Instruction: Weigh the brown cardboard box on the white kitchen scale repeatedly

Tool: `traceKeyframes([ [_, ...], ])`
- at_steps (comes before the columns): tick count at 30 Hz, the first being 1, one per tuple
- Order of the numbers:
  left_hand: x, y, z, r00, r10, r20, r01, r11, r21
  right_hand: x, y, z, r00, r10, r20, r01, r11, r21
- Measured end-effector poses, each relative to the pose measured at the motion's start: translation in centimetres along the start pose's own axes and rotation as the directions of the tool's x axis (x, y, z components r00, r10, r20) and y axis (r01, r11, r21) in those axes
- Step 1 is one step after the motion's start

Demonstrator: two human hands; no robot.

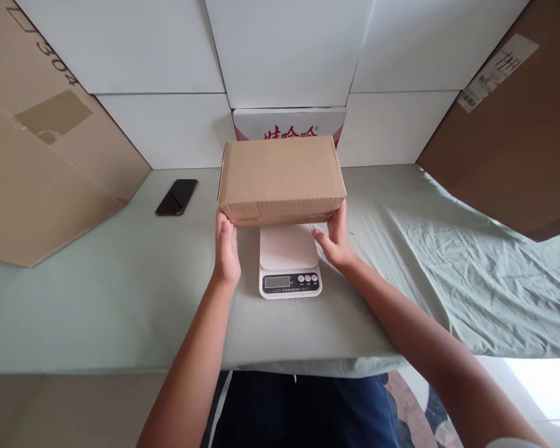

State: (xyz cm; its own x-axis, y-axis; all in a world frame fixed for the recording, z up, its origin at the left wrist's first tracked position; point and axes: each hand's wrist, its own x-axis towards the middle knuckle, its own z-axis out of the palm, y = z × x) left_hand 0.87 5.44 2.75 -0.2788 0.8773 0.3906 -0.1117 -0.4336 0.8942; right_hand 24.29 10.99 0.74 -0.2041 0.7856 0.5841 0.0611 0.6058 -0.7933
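Closed brown corrugated cardboard box held at both ends, left hand and right hand each in closed grip, above white digital kitchen scale, green-sheeted bench.

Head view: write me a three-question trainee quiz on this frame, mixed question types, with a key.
1. True or false: both the left hand and the right hand are gripping the cardboard box.
2. Which thing sits directly below the near edge of the box? A) the phone B) the kitchen scale C) the red-printed carton
3. Fill in: the phone lies on the green sheet to the ______ of the box, apart from it.

Key
1. True: one hand at each lower corner.
2. B.
3. Left.
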Motion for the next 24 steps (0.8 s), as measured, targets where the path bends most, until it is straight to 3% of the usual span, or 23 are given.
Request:
traceKeyframes([
  [5,-5.6,1.2,-0.6,0.997,0.044,0.058,-0.047,0.997,0.065,-5.1,-1.3,-1.0,0.999,0.014,0.052,-0.015,1.0,0.011],
  [8,-7.4,1.0,-0.8,0.997,0.022,0.074,-0.028,0.996,0.085,-6.8,-1.9,-1.2,0.996,0.078,0.031,-0.08,0.995,0.057],
  [24,-7.7,0.4,-1.2,0.999,-0.045,0.021,0.043,0.993,0.107,-6.8,-2.8,-1.0,0.989,0.134,-0.067,-0.133,0.991,0.007],
])
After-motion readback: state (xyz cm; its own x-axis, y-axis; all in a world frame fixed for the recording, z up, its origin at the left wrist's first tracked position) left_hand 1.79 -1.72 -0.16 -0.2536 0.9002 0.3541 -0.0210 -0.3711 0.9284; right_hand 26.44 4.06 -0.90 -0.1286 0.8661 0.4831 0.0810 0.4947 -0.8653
